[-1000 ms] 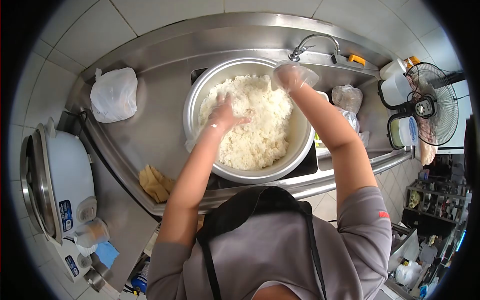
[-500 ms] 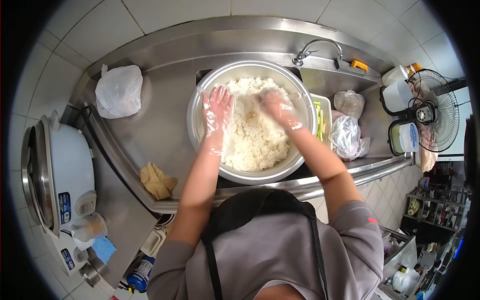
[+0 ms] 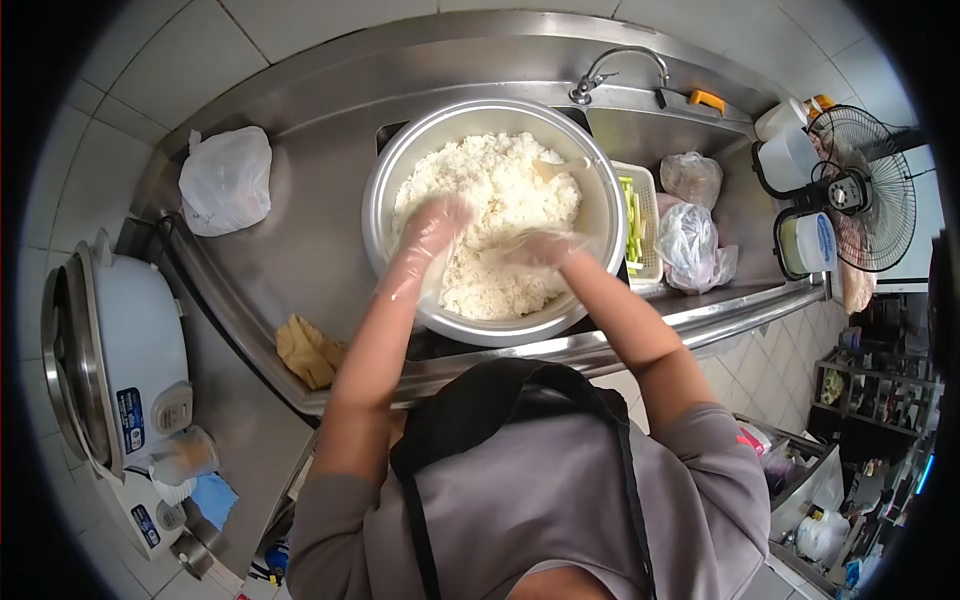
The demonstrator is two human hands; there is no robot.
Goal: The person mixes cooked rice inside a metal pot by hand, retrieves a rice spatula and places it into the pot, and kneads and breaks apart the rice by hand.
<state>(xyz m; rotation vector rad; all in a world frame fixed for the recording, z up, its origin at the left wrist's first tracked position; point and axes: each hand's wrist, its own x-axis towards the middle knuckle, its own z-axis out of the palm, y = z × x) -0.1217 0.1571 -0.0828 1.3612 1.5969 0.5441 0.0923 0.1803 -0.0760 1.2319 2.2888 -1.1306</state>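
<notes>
Inside the round metal pot [image 3: 375,205], the gloved left hand [image 3: 437,228] and right hand [image 3: 547,249] are positioned apart at the cooked white rice [image 3: 500,175]; finger closure cannot be determined.

A steel counter [image 3: 310,200] is occupied by a large pot [image 3: 375,215], with a white bag [image 3: 226,183] and tan cloth [image 3: 307,352] leftward, a basket [image 3: 652,220] and plastic bags [image 3: 690,250] rightward.
</notes>
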